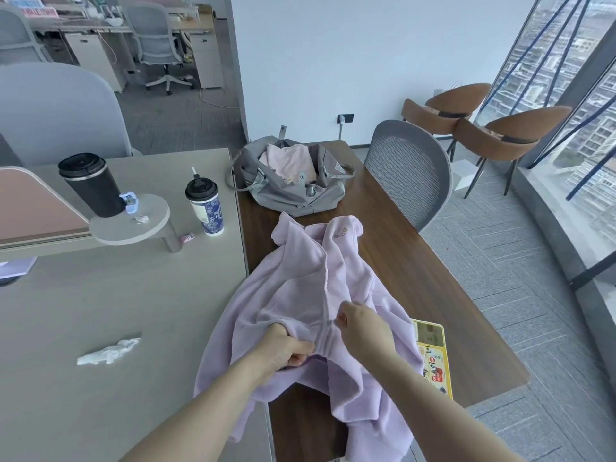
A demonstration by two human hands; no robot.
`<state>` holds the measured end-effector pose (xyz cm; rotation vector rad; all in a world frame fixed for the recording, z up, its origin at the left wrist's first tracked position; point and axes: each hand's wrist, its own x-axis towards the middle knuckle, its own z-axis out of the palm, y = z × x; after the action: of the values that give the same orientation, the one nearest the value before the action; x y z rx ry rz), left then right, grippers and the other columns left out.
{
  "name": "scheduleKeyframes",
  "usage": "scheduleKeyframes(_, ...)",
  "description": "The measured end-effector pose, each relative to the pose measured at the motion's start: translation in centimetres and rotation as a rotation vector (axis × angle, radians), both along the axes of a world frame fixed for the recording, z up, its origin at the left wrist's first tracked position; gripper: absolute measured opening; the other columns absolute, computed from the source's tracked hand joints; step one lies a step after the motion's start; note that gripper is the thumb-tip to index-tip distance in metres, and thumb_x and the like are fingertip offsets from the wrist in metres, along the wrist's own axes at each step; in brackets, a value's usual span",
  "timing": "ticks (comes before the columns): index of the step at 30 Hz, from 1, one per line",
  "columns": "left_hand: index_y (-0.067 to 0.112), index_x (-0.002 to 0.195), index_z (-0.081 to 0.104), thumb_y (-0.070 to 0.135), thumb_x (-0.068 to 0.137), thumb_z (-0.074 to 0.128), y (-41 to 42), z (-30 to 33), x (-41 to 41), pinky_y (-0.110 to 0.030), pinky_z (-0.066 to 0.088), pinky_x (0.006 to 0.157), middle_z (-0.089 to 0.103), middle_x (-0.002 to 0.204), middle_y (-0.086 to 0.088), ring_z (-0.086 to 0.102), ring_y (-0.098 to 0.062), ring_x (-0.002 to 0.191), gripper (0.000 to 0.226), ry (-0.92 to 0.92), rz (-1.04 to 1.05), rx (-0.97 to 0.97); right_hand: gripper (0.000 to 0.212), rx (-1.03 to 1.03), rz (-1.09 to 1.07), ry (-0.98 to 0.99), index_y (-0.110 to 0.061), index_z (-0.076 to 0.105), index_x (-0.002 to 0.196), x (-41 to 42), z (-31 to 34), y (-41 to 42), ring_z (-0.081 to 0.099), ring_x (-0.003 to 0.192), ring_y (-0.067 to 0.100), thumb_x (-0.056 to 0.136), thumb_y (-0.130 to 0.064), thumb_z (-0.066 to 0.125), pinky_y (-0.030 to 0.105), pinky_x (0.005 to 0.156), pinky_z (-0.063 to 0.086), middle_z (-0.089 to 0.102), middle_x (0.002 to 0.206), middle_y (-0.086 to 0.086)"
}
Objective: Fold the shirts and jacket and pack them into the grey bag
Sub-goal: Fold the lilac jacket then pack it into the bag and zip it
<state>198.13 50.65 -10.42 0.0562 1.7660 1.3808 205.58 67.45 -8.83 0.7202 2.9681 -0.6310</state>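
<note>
A lilac fleece jacket lies spread lengthwise on the dark wooden table, collar toward the far end. My left hand grips the jacket's bottom hem beside the front opening. My right hand pinches the other front edge near the hem. Beyond the collar stands the grey bag, unzipped, with a folded pale pink shirt inside.
On the grey desk to the left stand a black tumbler and a blue patterned cup; a crumpled tissue lies nearer. A yellow leaflet sits at the table's right. A grey mesh chair stands behind the table.
</note>
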Motion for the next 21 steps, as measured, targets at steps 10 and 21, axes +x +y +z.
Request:
scheduleKeyframes(10,0.009,0.078,0.059,0.015,0.085,0.060,-3.8,2.2,-4.3,-0.026,0.042,0.063,0.061,0.075,-0.009,0.061,-0.024,0.071,0.010,0.303,-0.073,-0.693,0.021,-0.132,0.006,0.037,-0.023,0.046,0.071,-6.3,2.4,3.8,0.052,0.070,0.021,0.092,-0.019,0.046,0.031,0.054,0.037,0.054,0.067,-0.006)
scheduleKeyframes(21,0.014,0.081,0.050,0.043,0.090,0.057,5.8,3.0,-2.6,-0.031,0.035,0.061,0.061,0.086,-0.003,0.060,-0.029,0.093,0.031,0.984,-0.182,-0.589,0.013,-0.643,0.035,0.102,-0.001,0.064,0.082,-6.5,3.9,4.5,0.058,0.052,0.014,0.088,-0.011,0.058,0.031,0.060,0.049,0.066,0.065,-0.001)
